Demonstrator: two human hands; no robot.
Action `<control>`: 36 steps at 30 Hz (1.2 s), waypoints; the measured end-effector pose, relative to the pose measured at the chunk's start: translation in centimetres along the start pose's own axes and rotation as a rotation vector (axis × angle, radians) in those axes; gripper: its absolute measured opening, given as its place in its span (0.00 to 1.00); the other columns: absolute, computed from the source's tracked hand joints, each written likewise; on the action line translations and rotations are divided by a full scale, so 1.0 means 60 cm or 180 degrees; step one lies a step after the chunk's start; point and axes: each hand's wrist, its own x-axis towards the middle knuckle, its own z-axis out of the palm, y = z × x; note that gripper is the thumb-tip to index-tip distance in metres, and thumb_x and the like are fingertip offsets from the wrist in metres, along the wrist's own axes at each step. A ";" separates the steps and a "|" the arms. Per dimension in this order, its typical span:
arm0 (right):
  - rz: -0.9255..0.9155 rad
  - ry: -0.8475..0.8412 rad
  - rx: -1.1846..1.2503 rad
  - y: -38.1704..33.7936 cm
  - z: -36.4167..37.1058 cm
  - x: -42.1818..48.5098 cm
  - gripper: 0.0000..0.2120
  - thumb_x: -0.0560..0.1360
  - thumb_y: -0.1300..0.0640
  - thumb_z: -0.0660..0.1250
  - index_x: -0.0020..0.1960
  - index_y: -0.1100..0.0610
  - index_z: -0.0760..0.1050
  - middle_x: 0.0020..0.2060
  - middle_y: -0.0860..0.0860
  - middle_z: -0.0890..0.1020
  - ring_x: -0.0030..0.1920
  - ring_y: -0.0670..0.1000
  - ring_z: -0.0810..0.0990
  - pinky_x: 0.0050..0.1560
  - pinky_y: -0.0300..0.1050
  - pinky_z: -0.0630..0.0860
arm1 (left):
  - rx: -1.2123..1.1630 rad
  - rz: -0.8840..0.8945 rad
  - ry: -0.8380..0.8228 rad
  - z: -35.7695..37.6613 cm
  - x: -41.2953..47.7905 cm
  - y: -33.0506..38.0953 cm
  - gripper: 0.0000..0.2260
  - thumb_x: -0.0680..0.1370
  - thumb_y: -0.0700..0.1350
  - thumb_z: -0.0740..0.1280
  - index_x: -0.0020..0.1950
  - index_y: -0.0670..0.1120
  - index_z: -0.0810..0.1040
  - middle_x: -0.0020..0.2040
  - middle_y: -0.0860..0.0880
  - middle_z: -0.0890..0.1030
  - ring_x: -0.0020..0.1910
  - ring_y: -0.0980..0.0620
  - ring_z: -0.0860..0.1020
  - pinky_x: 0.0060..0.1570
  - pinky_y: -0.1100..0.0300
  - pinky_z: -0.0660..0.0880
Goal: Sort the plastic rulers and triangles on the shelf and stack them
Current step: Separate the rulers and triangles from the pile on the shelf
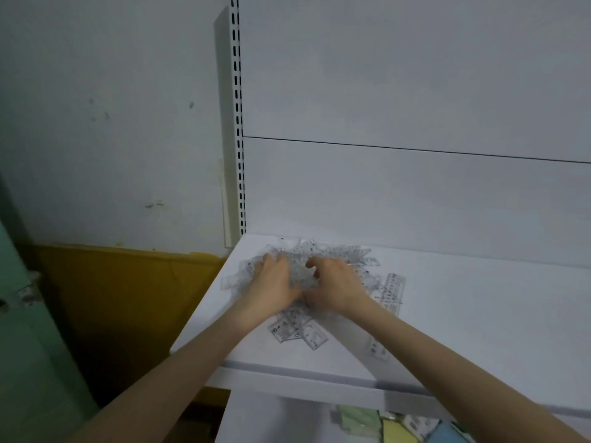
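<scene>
A loose heap of clear plastic rulers and triangles (323, 254) lies on the left part of the white shelf (463, 314). My left hand (271, 279) rests on the heap's left side with fingers curled into the pieces. My right hand (335, 282) sits just beside it, fingers curled down into the heap's middle. Whether either hand grips a piece is hidden by the fingers. Single rulers stick out toward me (295, 330) and to the right (391, 292). Another clear ruler (377, 346) lies under my right forearm.
The shelf's back panel (415, 193) rises behind the heap, with a slotted upright (238, 123) at its left end. Left of the shelf is a wall and a yellow-brown board (121, 292). Coloured packets (393, 426) lie on the shelf below.
</scene>
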 end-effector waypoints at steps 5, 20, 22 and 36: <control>0.0431 0.0063 0.0495 0.008 -0.004 -0.005 0.17 0.68 0.65 0.64 0.56 0.67 0.78 0.45 0.59 0.84 0.48 0.57 0.82 0.51 0.53 0.79 | -0.0526 -0.0056 0.0153 -0.002 0.003 -0.010 0.30 0.70 0.53 0.73 0.65 0.42 0.65 0.60 0.40 0.71 0.61 0.40 0.69 0.56 0.49 0.72; 0.0923 0.0596 0.1432 0.047 -0.049 -0.046 0.24 0.71 0.66 0.65 0.68 0.62 0.71 0.35 0.50 0.79 0.30 0.48 0.77 0.35 0.43 0.80 | -0.1054 0.0198 0.0634 -0.050 0.021 -0.027 0.22 0.70 0.46 0.74 0.62 0.44 0.74 0.56 0.46 0.77 0.53 0.50 0.74 0.54 0.55 0.73; 0.0953 0.0676 0.1436 0.062 -0.057 -0.067 0.25 0.71 0.64 0.65 0.68 0.61 0.70 0.39 0.51 0.80 0.33 0.48 0.77 0.37 0.44 0.80 | -0.1124 0.0291 0.0634 -0.053 0.028 -0.014 0.20 0.70 0.45 0.74 0.60 0.43 0.76 0.55 0.46 0.78 0.52 0.50 0.74 0.51 0.58 0.71; 0.2065 0.1568 0.1004 0.294 -0.155 -0.384 0.26 0.69 0.63 0.70 0.66 0.56 0.69 0.53 0.50 0.76 0.43 0.47 0.77 0.40 0.35 0.73 | -0.1533 0.1566 -0.0448 0.117 -0.045 0.367 0.20 0.69 0.40 0.72 0.60 0.42 0.73 0.56 0.45 0.75 0.51 0.45 0.75 0.50 0.52 0.74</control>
